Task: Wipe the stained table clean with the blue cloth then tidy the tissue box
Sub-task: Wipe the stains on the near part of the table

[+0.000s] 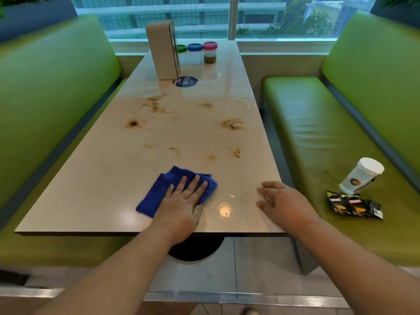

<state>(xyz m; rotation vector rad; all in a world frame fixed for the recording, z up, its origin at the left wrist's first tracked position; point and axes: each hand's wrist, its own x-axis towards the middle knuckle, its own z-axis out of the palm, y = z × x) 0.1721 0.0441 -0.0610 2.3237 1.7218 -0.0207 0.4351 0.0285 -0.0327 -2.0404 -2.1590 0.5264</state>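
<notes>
A folded blue cloth lies near the front edge of the beige table. My left hand presses flat on the cloth with fingers spread. My right hand rests on the table's front right corner, fingers apart, holding nothing. Several brown stains are scattered across the middle of the table. The tissue box stands upright on its end at the far side of the table.
Three jars with green, blue and red lids stand beside the tissue box, with a round blue sticker in front. Green benches flank the table. On the right bench lie a tipped white paper cup and black sachets.
</notes>
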